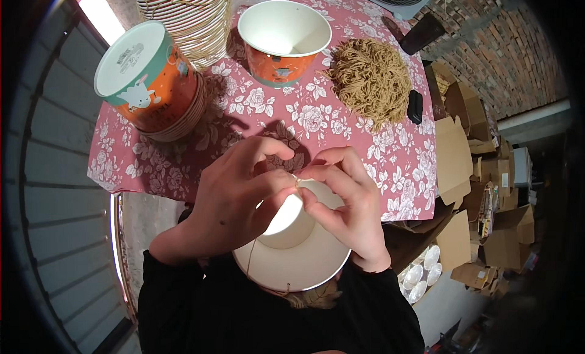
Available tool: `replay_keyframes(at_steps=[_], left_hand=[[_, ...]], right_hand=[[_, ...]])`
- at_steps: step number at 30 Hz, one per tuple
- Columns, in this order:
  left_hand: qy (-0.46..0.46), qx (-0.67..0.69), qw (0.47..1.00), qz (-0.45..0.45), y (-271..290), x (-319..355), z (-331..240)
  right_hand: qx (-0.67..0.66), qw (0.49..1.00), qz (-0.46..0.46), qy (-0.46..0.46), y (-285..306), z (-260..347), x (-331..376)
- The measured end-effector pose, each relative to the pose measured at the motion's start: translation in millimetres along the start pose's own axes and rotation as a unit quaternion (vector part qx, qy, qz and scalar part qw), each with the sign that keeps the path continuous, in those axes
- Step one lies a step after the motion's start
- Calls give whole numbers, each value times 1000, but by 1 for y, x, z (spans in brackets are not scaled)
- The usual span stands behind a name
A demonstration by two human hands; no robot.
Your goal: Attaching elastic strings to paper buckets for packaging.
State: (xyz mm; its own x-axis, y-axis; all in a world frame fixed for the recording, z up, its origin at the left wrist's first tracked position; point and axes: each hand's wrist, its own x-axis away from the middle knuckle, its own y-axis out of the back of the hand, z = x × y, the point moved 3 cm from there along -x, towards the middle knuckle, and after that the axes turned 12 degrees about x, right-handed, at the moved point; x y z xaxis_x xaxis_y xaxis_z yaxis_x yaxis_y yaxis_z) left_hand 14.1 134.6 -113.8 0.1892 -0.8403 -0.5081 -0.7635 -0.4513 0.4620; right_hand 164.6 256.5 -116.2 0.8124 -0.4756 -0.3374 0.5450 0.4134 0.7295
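Note:
A paper bucket (274, 265) with a white inside is held against my body, its mouth facing me. My left hand (234, 192) and my right hand (347, 201) meet at its far rim. The fingertips of both hands pinch a thin piece of twine (297, 182) there. A strand of the twine runs down the bucket's left side to a small hole in the near rim. The bucket's outside is mostly hidden by its rim and my hands.
On the pink flowered tablecloth (329, 125) stand an upright orange bucket (281, 67), a stack of upturned buckets (161, 80) and a taller stack with twine handles (189, 25). A twine heap (372, 80), a small black object (415, 106) and a black cup (423, 33) lie right. Cardboard boxes (454, 159) crowd the right.

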Motion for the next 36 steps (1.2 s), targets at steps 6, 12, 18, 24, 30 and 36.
replay_keyframes(at_steps=[6,12,18,24,30,36], left_hand=[[-8,-12,1000,-3,0,-1,1],[-1,0,1000,-2,4,1,0],[4,31,999,-4,1,6,0],[17,39,999,-8,-3,6,0],[-7,38,999,-8,-3,4,-2],[-17,-31,999,-7,-6,13,-8]], right_hand=[[37,999,-12,32,-1,1,-2],[49,998,-19,36,0,2,-3],[43,998,-21,32,0,3,-2],[39,999,-12,21,2,3,-1],[23,1000,-4,8,4,3,0],[6,1000,-14,-25,-2,0,-1]])
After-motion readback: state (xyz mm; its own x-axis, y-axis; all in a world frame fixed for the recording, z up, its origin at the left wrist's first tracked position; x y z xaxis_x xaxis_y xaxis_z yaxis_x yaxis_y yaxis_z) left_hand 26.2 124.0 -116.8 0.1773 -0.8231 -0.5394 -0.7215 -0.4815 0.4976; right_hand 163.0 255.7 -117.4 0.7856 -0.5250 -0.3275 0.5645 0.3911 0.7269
